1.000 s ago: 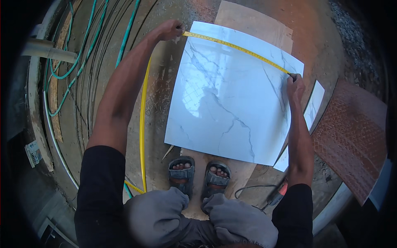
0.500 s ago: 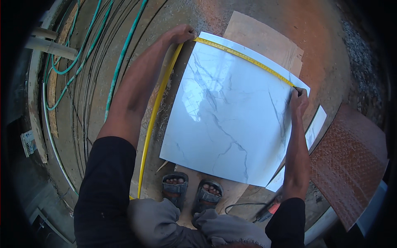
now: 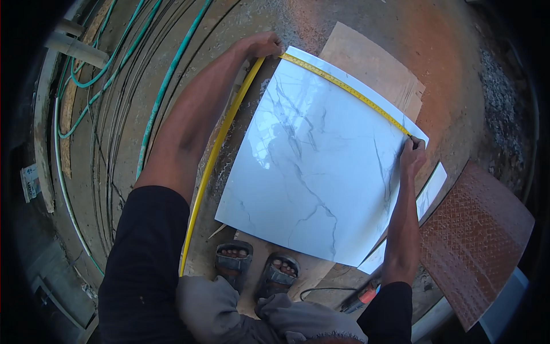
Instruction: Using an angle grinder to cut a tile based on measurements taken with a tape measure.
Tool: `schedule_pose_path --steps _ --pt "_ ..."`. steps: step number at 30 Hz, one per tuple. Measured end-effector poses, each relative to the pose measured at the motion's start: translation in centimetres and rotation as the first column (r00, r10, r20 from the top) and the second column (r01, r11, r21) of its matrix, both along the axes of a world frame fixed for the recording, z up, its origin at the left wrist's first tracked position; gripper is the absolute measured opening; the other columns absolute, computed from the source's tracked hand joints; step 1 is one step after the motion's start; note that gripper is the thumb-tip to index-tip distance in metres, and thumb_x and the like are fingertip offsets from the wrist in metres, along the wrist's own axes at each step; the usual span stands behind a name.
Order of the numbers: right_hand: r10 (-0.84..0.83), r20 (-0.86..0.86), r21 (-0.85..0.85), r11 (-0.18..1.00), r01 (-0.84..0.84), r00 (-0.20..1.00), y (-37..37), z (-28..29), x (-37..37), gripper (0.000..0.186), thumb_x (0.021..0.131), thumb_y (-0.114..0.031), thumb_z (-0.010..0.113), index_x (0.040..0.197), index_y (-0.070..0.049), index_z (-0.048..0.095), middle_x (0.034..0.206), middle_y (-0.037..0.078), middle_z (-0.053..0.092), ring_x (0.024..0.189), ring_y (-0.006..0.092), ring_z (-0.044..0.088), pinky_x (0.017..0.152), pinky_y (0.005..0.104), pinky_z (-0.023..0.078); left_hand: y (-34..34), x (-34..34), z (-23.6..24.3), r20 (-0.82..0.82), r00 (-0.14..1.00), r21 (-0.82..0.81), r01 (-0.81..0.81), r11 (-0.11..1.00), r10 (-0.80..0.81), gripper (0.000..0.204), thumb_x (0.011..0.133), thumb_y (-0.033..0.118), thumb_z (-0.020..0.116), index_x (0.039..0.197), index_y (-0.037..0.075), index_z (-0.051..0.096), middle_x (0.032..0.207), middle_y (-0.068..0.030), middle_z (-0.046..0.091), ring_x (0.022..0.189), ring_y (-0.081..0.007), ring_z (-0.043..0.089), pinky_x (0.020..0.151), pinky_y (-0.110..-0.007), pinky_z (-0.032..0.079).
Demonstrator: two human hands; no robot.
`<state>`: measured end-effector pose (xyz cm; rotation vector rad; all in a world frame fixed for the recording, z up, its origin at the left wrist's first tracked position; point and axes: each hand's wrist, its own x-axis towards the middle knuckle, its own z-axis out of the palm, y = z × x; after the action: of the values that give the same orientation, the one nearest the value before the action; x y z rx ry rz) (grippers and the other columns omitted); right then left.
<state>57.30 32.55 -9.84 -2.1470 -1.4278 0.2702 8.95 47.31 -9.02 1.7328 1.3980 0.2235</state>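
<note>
Evidently the yellow ribbon-like measuring tape [image 3: 346,88] is held at both ends of its span across the large square white marble-look tile [image 3: 309,166], which lies flat, partly on a brown flat board [image 3: 369,63] on the ground. The left hand [image 3: 264,45] is clenched around the tape just beyond the tile's upper left corner; the right hand [image 3: 413,155] pinches the tape's dark tip between thumb and fingers near the upper right corner. From the left hand, more tape runs down beside the tile towards the grey trousers [image 3: 209,304].

If either grip loosens, the tape could slip or sag, and a slight slant against the far edge would falsify the reading. The tip sits inward of the right edge, so a reading taken as though it met that edge would likely be off. The glossy face could let the tape slide, and the near edge, just before the dark strapped sandals [image 3: 234,261], could chip if kicked.

On the left, brown ground separates the tile from the green hoses [image 3: 172,74], giving that arm room. The right side is tighter: narrow white tile strips [image 3: 432,186] lie close alongside, with a reddish-brown textured sheet [image 3: 475,241] just past them.
</note>
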Motion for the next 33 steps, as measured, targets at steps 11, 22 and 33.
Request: schedule_pose_path --steps 11,22,33 --pt "0.024 -0.02 0.042 0.999 -0.023 1.0 0.0 -0.6 0.5 0.025 0.086 -0.017 0.06 0.101 0.002 0.066 0.088 0.013 0.069 0.08 0.0199 0.065 0.078 0.0323 0.05 0.1 -0.3 -0.3 0.088 0.996 -0.043 -0.002 0.999 0.006 0.018 0.08 0.022 0.059 0.082 0.005 0.064 0.071 -0.0001 0.058 0.064 -0.0108 0.05 0.061 -0.026 0.039" --pt "0.027 0.003 0.033 0.999 -0.027 1.0 0.1 -1.0 0.7 0.025 0.086 -0.017 0.061 0.102 0.002 0.066 0.085 0.012 0.068 0.077 0.0195 0.063 0.075 0.0326 0.05 -0.4 -0.3 -0.6 0.085 0.996 -0.057 -0.027 0.998 0.032 0.016 0.083 0.023 0.058 0.084 0.008 0.062 0.073 0.0018 0.057 0.066 -0.0098 0.048 0.062 -0.026 0.038" --pt "0.028 0.024 0.025 0.999 -0.029 0.999 0.1 -1.0 0.8 0.025 0.087 -0.017 0.061 0.102 0.002 0.066 0.085 0.011 0.068 0.077 0.0188 0.063 0.074 0.0323 0.05 -0.6 -0.6 -1.0 0.096 0.995 0.041 0.006 0.999 -0.01 0.021 0.086 0.024 0.06 0.094 0.005 0.063 0.076 0.0009 0.058 0.067 -0.0098 0.051 0.06 -0.026 0.04"
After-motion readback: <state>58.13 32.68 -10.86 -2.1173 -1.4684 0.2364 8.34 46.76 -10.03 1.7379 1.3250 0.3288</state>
